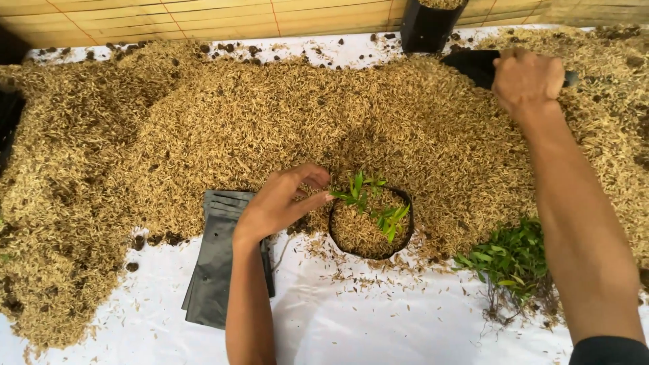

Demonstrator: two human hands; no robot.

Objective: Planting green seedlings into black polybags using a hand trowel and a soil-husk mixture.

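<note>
A small black grow bag (337, 238) stands in front of a big heap of rice husk (223, 122), filled with husk and holding a green seedling (368, 201). My left hand (280, 201) pinches the seedling's leaves at the bag's left rim. Far to the right, at the top of the heap, my right hand (526, 80) is closed around the handle of a black scoop (473, 64), whose blade lies on the husk.
A flat stack of empty black grow bags (216, 263) lies on the white sheet (378, 324) by my left forearm. A bundle of loose green seedlings (510, 260) lies at the right. Another filled black bag (427, 26) stands at the back by a bamboo wall.
</note>
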